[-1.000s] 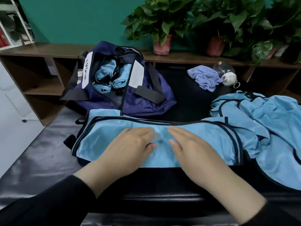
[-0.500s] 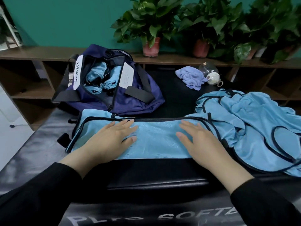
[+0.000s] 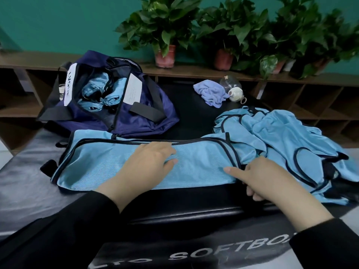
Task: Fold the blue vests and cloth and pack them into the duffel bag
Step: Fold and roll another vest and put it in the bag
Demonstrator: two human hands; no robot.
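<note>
Nearest you, your right hand sat at the right end of the vest, thumb out flat on the blue cloth and the other fingers curled down around its near edge, so it was pinching that end. Your left hand lay open and flat on the vest's middle, fingers straight, pressing it to the black pad.

The vest was already a long strip running left to right in front of you. The step in hand looked like bringing the right end over toward the left. To do it well, you needed to keep the left palm down as an anchor where you wanted the crease, lift the right end with all its layers together, and keep the dark trim edges lined up. This thin, slippery cloth would likely slide apart if you dragged it.

Touching the vest's right end lay the pile of unfolded vests; you risked catching one of them in your grip.

Just behind the vest's left half stood the bag, unzipped, with rolled vests already inside. Behind the vest's right half, further off, lay the purple cloth, not yet folded.
</note>
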